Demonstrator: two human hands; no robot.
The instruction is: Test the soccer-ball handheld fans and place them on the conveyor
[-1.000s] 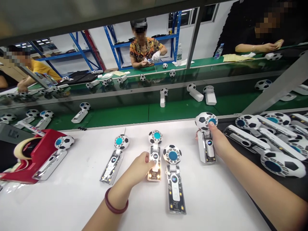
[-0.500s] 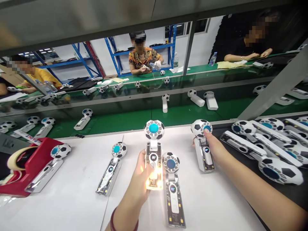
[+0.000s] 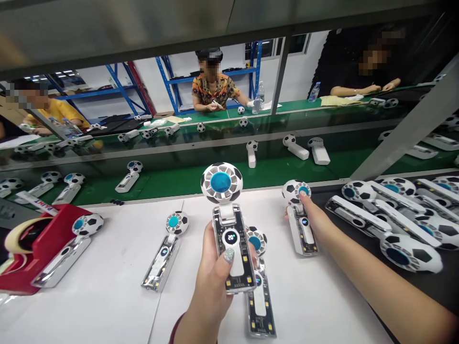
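My left hand [image 3: 215, 277] is wrapped round a handheld fan [image 3: 234, 239] with a soccer-ball head, its thumb on the clear body below a small display reading 20. My right hand [image 3: 310, 210] grips another soccer-ball fan [image 3: 303, 234] at the right, thumb on its round head, its body resting on the white table. Partly behind the left-hand fan lies a third fan [image 3: 261, 306]. A fourth fan [image 3: 161, 260] lies on the white surface to the left.
A red tape dispenser [image 3: 60, 239] with a fan [image 3: 66, 260] against it stands left. Several fans crowd a black mat [image 3: 333, 282] at right. Beyond a metal rail, a green conveyor [image 3: 172, 184] carries more fans; people sit across it. A slanted metal post [image 3: 405, 119] rises at right.
The left-hand fan has come up and closer, now overlapping the fan behind it. Its bright yellow lights have gone off. Fans on the conveyor have shifted slightly right.
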